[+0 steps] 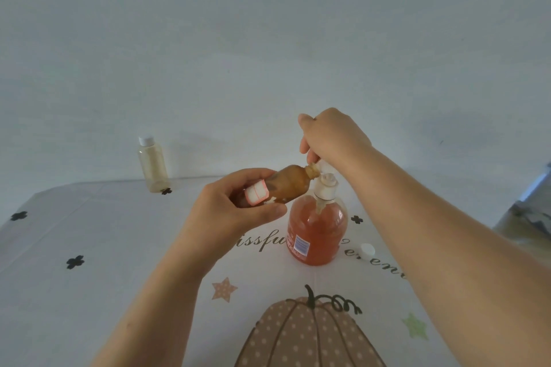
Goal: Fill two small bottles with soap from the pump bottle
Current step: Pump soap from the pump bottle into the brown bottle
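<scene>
The pump bottle [316, 235], clear and full of orange soap, stands upright in the middle of the table. My left hand [235, 211] holds a small amber bottle [290, 183] with a pink-edged label. It is tilted almost flat, with its open neck pointing right and touching the pump's spout. My right hand [331, 137] is above the pump, fingers curled down onto the pump head, which they mostly hide. A second small bottle [153, 167], clear with a white cap and pale liquid inside, stands upright at the far left edge.
A loose white cap [367, 250] lies on the table just right of the pump bottle. The table wears a white cloth [119, 247] printed with clovers, stars, lettering and a pumpkin. A pale wall rises right behind the table.
</scene>
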Motion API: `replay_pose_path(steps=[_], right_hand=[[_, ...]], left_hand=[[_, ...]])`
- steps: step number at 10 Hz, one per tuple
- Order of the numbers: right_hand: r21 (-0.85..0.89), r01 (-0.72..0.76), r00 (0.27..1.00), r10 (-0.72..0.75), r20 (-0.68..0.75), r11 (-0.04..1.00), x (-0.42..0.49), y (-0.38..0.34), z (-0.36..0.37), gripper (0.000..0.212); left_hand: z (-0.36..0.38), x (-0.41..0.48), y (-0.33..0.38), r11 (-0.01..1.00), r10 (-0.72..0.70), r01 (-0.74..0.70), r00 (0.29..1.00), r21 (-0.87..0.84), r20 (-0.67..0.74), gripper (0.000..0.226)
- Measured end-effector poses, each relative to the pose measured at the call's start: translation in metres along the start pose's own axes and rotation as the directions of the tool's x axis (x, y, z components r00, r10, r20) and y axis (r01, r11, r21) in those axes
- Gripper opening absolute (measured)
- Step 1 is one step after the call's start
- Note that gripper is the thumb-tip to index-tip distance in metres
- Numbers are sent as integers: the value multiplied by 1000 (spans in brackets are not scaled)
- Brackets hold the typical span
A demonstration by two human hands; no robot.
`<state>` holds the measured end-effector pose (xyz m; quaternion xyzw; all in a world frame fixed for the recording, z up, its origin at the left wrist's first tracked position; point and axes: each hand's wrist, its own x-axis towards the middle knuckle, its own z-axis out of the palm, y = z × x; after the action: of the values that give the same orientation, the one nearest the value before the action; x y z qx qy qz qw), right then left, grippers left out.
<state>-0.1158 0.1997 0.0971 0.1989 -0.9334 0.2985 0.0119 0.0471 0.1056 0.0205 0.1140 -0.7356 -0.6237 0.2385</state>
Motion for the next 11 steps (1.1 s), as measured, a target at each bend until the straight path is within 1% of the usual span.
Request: replay_pose_path(steps=[2, 3, 4, 5, 6, 7, 8, 9, 11], right_hand=[[48, 40, 998, -42, 43, 998, -5, -5, -17, 49], [-59, 54, 997, -50, 67, 997, -7, -4, -19, 45], [-138, 50, 995, -38, 92, 989, -10, 2, -11, 48], [-157, 7, 992, 13, 123, 988, -11, 4, -4, 48], [-154, -8, 987, 33, 156, 988, -12, 0, -3, 49], [-160, 13, 978, 20, 206, 987, -14, 1, -2, 42], [-157, 8, 972, 29, 234, 988, -16, 5, 4, 27], [-225, 39, 962, 24, 272, 974, -22, 5, 5, 29], [-138, 1, 966, 35, 256, 990, -18, 3, 1, 39]], left_hand=[[0, 1, -2, 1000, -30, 30, 999, 2, -12, 42], [0, 1, -1, 1000, -28, 28, 999, -4, -16, 42], [0, 0, 0, 1000, -26, 26, 999, -10, -22, 42], [0, -1, 0, 1000, -20, 20, 1000, -2, -15, 42], [-1, -1, 0, 1000, -19, 19, 1000, -1, -20, 43], [-1, 0, -2, 1000, -18, 18, 1000, 5, -26, 43], [-2, 1, -3, 999, -25, 25, 1000, 34, -9, 42], [-4, 2, -4, 998, -46, 46, 999, 39, 5, 43], [-3, 0, -1, 1000, -28, 28, 1000, 1, -1, 42]])
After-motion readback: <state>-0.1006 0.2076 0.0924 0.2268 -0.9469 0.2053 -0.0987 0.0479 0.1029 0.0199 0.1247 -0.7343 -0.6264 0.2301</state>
